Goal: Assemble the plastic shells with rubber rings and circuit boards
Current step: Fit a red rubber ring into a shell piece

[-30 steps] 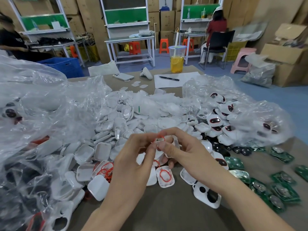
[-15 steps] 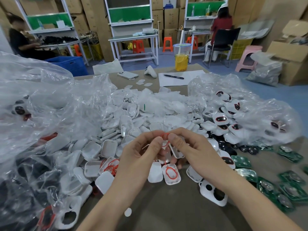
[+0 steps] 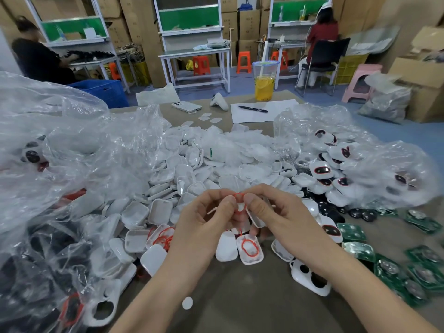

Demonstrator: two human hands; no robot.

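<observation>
1. Head view, centre of frame: the left grip (image 3: 206, 219) and the right grip (image 3: 276, 216) both pinch a red rubber ring (image 3: 238, 200) above the table (image 3: 240, 313), with a white plastic shell (image 3: 255, 218) tucked under the right thumb.
2. A heap of white shells (image 3: 192, 174) fills mid-frame, and green circuit boards (image 3: 355, 251) lie at lower right.

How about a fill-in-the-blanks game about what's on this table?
The left hand and right hand pinch a thin rubber ring coloured ____.
The circuit boards on the right are ____.
On the paper lies a black ____.
The cup holds a ____ drink.
Missing words: red; green; pen; yellow.
</observation>
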